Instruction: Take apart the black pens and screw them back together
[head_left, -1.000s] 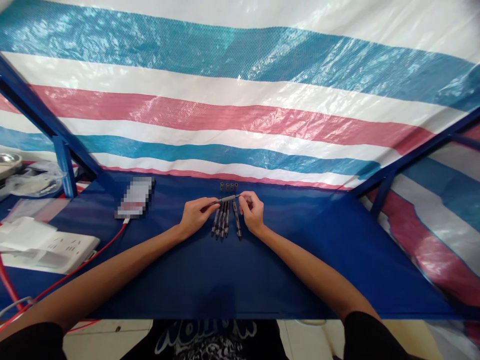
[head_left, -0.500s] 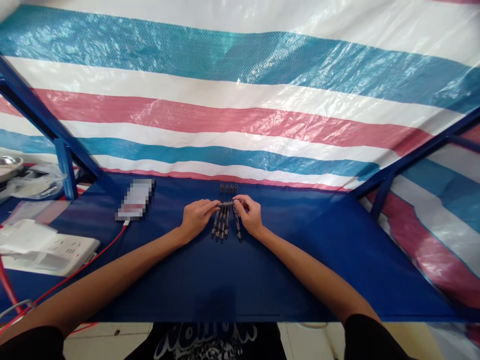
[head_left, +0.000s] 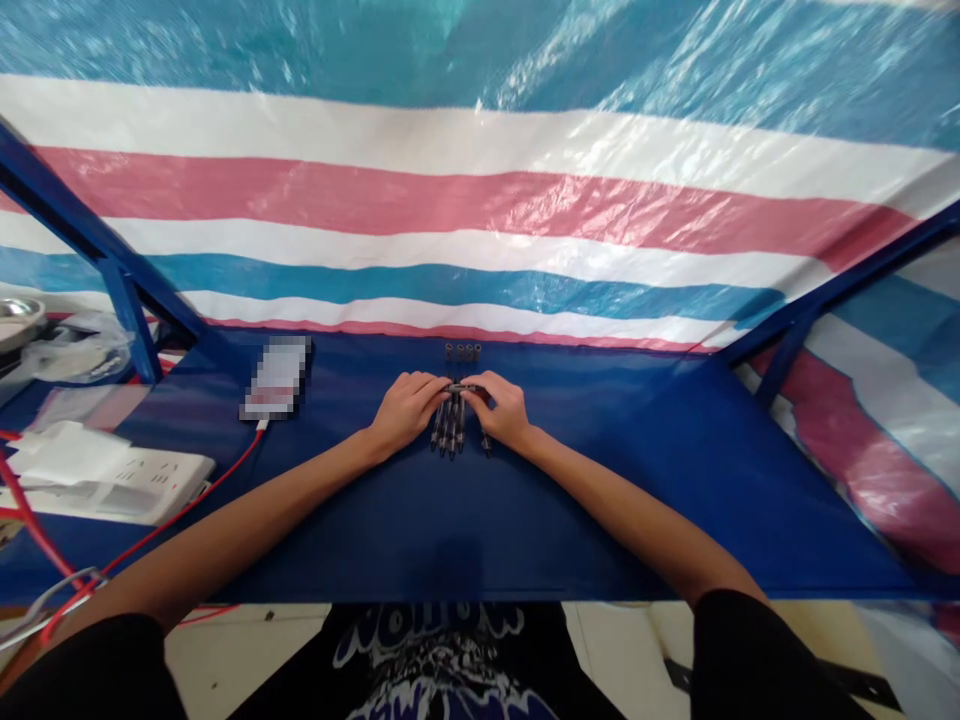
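Note:
Between the fingertips of both hands lies a dark pen [head_left: 459, 388], held level from side to side. My left hand [head_left: 405, 410] pinches its left end, and my right hand [head_left: 505, 408] pinches the right end. Just below, several dark pens [head_left: 448, 432] lie close together on the blue table, their tips toward me and their upper parts partly covered by the hands. Another pen [head_left: 487, 446] lies apart on the right, mostly hidden under my right hand. Behind the hands, small dark hollow cylinders [head_left: 463, 352] stand in a short row.
A phone [head_left: 276, 378] with a red cable lies on the blue table [head_left: 600, 520] at the left. Nearer stands a white power strip [head_left: 161, 480] with plastic wrapping on it. Striped sheeting [head_left: 480, 200] hangs behind, between blue metal bars [head_left: 127, 300].
The view has tilted down slightly. Both hands have drawn closer together along the held pen, and the right hand now covers more of the lone pen.

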